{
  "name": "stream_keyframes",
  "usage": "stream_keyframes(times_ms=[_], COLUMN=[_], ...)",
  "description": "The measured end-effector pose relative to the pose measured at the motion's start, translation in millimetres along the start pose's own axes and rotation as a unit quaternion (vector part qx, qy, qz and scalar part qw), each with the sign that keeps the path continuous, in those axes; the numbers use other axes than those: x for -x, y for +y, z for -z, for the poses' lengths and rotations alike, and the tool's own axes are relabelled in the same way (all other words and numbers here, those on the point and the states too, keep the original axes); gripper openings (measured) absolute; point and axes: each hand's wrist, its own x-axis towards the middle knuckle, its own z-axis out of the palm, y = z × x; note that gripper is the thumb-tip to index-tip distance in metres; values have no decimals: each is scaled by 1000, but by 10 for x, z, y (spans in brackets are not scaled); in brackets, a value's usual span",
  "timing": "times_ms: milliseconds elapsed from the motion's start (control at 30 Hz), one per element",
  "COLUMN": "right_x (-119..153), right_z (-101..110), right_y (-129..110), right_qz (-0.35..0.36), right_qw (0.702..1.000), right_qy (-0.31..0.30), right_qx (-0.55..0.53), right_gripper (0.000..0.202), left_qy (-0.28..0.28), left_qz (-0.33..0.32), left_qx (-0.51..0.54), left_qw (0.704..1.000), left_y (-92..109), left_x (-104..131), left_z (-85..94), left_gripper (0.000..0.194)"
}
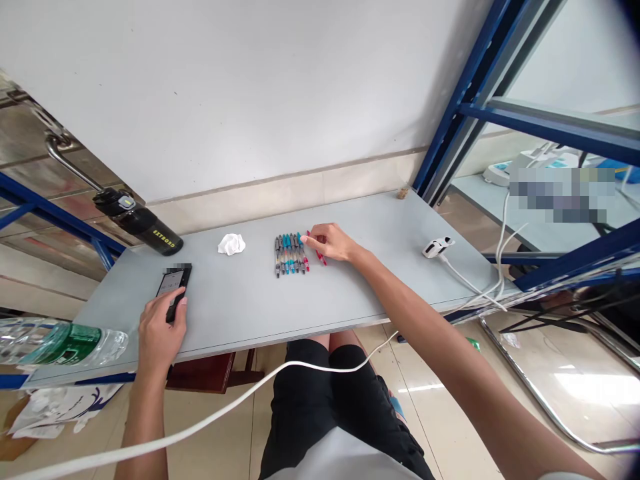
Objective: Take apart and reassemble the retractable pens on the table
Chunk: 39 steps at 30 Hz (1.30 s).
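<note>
Left hand (159,330) on phone (174,285); right hand (330,242) pinches red pen (320,255).

A plain workroom or storeroom: grey table (250,307) between blue metal racking (450,107), bare wall, tiled floor.

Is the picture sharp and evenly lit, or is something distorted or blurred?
Head view: even soft light; the pens beside the right hand look sharp; straight edges bend toward the corners; the phone screen under the left hand and a shelf patch are pixelated.
</note>
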Motion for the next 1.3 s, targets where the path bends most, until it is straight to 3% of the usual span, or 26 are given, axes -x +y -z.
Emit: stream_keyframes(times_ms=[433, 567, 633, 800, 900, 1167, 1300], right_x=[-51, -74, -79, -74, -75, -82, -75], right_z=[-88, -116, -129, -151, -151, -163, -153], right_y=[-56, -43, -44, -40, -29, -26, -30], right_qz=[2, -4, -5, 3, 10, 21, 16], right_qw=[1000, 999, 999, 1000, 1000, 1000, 1000], right_qy=[20, 43, 37, 18, 8, -3, 5], right_qx=[9, 3, -1, -13, -12, -10, -4], right_gripper=[58, 55, 54, 51, 51, 50, 52], left_qy=[20, -24, -51, -191, -216, -204, -211], left_qz=[-38, -67, -77, -107, -141, -164, -167], left_qx=[-16, 30, 79, 183, 210, 229, 214], left_qw=[999, 997, 993, 959, 943, 937, 939], left_y=[48, 308, 517, 1066, 1274, 1356, 1385], left_x=[-11, -130, -262, -640, -758, -730, -868], left_z=[-21, -129, -265, -698, -863, -893, -937], left_gripper=[35, 30, 28, 38, 39, 36, 32])
